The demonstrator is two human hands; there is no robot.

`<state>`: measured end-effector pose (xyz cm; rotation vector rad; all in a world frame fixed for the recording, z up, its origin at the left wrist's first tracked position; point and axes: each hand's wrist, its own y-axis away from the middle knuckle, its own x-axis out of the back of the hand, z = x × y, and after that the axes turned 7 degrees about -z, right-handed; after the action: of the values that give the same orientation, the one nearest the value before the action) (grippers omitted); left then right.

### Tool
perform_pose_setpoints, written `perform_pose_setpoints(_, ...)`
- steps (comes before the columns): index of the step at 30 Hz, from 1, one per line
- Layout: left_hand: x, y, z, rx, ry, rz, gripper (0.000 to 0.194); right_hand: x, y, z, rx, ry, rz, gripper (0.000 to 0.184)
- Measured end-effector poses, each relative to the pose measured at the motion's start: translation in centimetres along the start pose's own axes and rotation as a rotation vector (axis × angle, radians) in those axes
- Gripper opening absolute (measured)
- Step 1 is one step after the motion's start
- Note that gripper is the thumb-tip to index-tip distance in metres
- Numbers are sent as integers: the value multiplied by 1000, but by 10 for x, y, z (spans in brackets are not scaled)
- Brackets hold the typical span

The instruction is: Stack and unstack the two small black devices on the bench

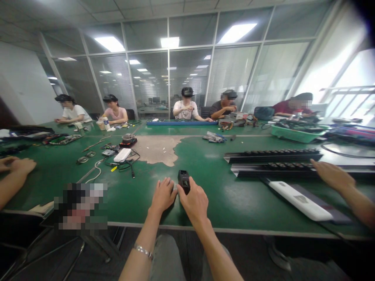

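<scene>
My right hand (195, 200) is closed round a small black box-shaped device (183, 178) on the green table, with the thumb along its near left side. The device's upper face shows squarish recesses; its exact kind cannot be made out. Just left of it, my left hand (164, 195) rests low over the tabletop with fingers stretched forward and slightly bent. Its thumb comes close to the right thumb. Nothing is plainly held in the left hand, though its palm is hidden. A metal bracelet (143, 251) circles my left wrist.
A white power bank-like box (122, 155) with cables lies ahead left, beside a bare tan patch (155, 150). To the right are black rails (272, 169), a long white device (300, 200) and a green basket (297, 132). Co-workers' hands (334, 175) rest at both sides; several people sit opposite.
</scene>
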<state>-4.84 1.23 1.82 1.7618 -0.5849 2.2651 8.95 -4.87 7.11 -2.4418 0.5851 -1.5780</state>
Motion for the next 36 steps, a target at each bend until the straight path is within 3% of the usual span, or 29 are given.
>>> perform_pose_setpoints(20,-7,-4,-3,32,-10,-16,48,-41,15,18,71,15,-13,57)
perform_pose_setpoints(29,-7,-2,2,27,-37,14,44,-39,-5,34,81,38,-31,58)
perform_pose_setpoints(36,-8,-3,1,48,-28,5,49,-46,-3,44,167,-56,66,78)
